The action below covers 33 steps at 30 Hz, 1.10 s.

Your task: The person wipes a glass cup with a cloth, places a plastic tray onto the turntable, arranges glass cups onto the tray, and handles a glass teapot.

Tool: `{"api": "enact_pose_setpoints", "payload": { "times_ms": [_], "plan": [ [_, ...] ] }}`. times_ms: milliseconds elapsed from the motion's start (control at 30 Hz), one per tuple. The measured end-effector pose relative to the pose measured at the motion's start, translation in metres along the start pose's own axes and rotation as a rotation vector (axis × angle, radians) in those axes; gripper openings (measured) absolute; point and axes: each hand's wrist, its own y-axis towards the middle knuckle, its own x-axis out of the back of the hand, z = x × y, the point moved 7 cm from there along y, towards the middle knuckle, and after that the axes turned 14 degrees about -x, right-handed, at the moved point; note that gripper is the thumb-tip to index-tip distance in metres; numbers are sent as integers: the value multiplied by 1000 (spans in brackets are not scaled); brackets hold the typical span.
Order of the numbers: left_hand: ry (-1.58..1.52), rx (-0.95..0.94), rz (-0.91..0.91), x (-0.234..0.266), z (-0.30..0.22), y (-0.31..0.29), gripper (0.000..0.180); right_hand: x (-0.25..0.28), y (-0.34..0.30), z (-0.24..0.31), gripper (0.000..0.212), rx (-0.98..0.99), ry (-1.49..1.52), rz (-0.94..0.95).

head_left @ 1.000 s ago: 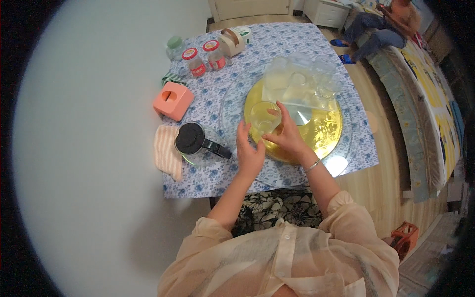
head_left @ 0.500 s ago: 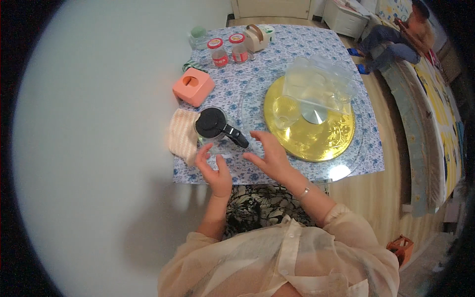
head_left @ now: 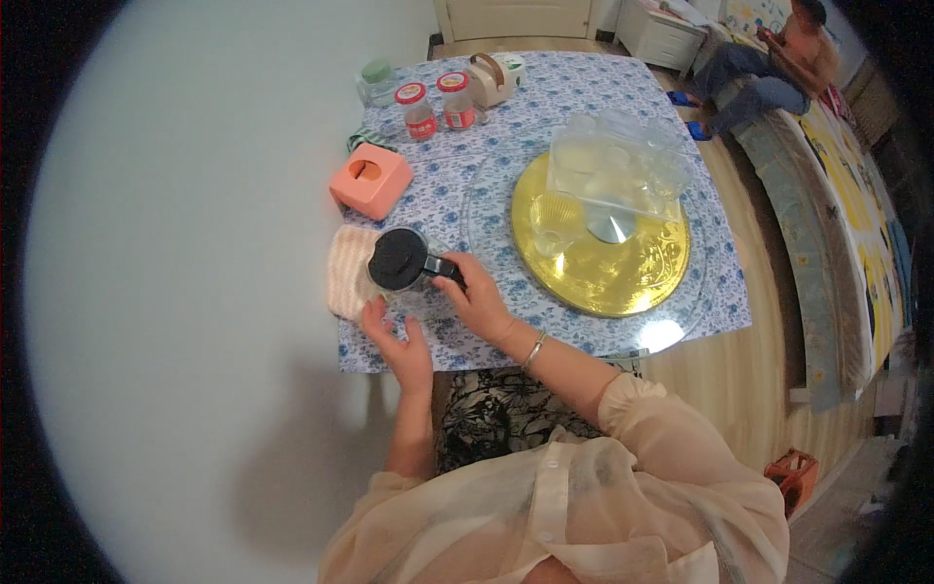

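A clear pitcher [head_left: 398, 260] with a black lid and black handle stands at the left side of the table. My right hand [head_left: 477, 295] is closed around its handle. Just in front of the pitcher, my left hand [head_left: 401, 346] has its fingers apart and holds nothing; its fingertips come close to the pitcher's lower side, and I cannot tell whether they touch. A folded peach-and-white striped cloth [head_left: 347, 273] lies left of the pitcher, partly hidden by it. Behind it is an orange tissue box [head_left: 372, 183].
A gold turntable [head_left: 632, 290] on a glass disc holds a clear plastic cup tray [head_left: 613, 165] and a clear cup [head_left: 555, 224]. Two red-lidded jars [head_left: 418, 112], a green-lidded container [head_left: 377, 78] and a cream handled box [head_left: 496, 83] stand farther back. A person [head_left: 769, 73] sits on the bed at right.
My right hand has moved left and taken hold of the pitcher's handle. The handle now points more to the right. My left hand stays open beside the pitcher.
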Motion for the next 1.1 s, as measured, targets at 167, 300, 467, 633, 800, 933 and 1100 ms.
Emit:
{"api": "enact_pose_setpoints", "payload": {
  "times_ms": [167,300,467,633,800,933,1100],
  "plan": [
    [-5,-212,-71,11,-45,-4,63,31,-20,28,30,-59,43,102],
    [74,-456,195,-9,-104,-22,71,108,-45,37,31,-175,204,171],
    [-74,-567,445,-61,-156,-51,65,212,-71,35,30,-251,262,79],
    [-211,-579,699,-128,-174,-67,61,282,-78,13,27,-241,132,-63],
    [-211,-560,772,-177,-167,-73,62,305,-66,-5,27,-278,66,-142],
    [-217,-545,741,-194,-162,-67,63,310,-53,-27,26,-290,72,-133],
    [-204,-491,745,-206,-157,-63,63,314,-40,-44,28,-315,164,-127]
  ]
}}
